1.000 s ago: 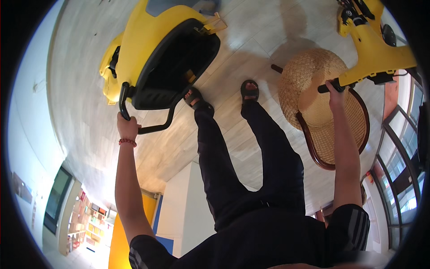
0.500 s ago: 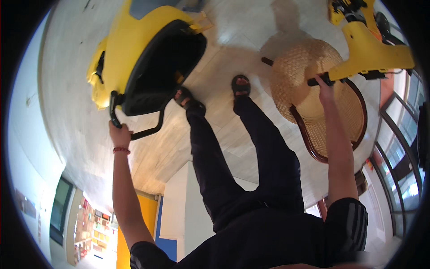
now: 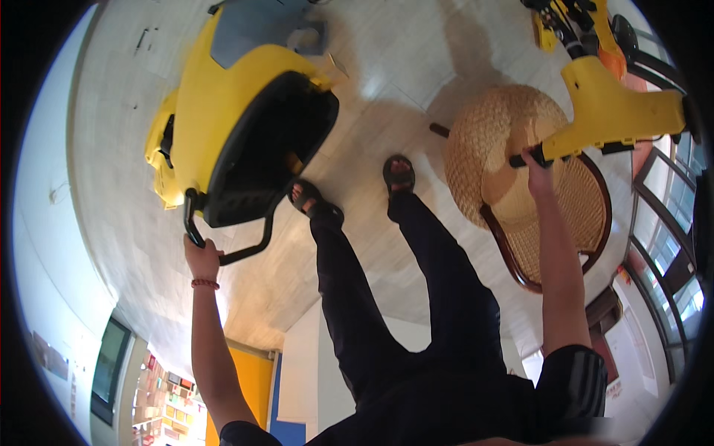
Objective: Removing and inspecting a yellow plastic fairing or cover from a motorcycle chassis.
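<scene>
My left hand (image 3: 202,257) is wrapped round a black tubular handle (image 3: 265,238) on a rounded yellow vehicle (image 3: 193,126), which has a black recessed section (image 3: 260,134) and a grey top panel (image 3: 249,30). On the right, a yellow handlebar frame (image 3: 610,111) with black parts above it ends in a black grip (image 3: 524,160); my right hand (image 3: 540,175) is closed on that grip. Below this frame stands a woven wicker chair (image 3: 476,149) with a dark wooden rim, partly hidden by my right arm. My sandaled feet (image 3: 399,175) are on the floor between the two.
The pale plank floor (image 3: 379,260) spreads around me. A white wall (image 3: 48,223) curves along the left, shelves (image 3: 167,401) and a yellow panel (image 3: 249,379) show at the lower left, and dark-framed glass windows (image 3: 662,238) line the right.
The whole view has shifted, so both yellow pieces, the chair, my hands and my feet appear further left and lower. Both hands keep their grips.
</scene>
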Available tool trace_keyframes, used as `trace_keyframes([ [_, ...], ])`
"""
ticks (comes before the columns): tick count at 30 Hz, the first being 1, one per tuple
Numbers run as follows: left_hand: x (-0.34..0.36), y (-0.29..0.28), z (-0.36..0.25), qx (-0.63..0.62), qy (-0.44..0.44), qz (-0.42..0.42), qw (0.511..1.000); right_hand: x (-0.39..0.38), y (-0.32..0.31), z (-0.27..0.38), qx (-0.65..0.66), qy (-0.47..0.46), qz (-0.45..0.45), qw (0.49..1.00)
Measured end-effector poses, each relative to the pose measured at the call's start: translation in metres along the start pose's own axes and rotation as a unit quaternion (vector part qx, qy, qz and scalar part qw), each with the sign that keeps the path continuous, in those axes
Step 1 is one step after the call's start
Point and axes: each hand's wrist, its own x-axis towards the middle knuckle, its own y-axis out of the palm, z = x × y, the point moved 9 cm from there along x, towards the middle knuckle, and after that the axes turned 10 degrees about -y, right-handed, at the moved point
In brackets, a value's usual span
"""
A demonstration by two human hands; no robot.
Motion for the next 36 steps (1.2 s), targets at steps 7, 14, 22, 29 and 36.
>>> trace_keyframes([
  [7,-0.005,0.011,0.004,-0.019,-0.013,-0.001,1.0,-0.009,0.004,-0.001,0.043,0.017,-0.007,0.999],
  [14,-0.004,0.007,-0.001,-0.023,-0.01,-0.005,1.0,-0.013,0.014,0.006,0.011,0.051,-0.015,0.999],
  [22,0.002,0.007,0.005,-0.041,0.003,0.016,0.999,-0.009,0.011,-0.01,0.019,-0.007,-0.004,1.0],
  [29,0.004,0.009,0.008,-0.05,-0.026,0.034,0.998,-0.008,0.004,-0.028,-0.031,0.02,-0.014,0.999],
  [36,0.007,0.021,0.01,-0.061,-0.016,0.043,0.997,-0.043,-0.025,-0.045,-0.148,0.055,-0.058,0.986],
])
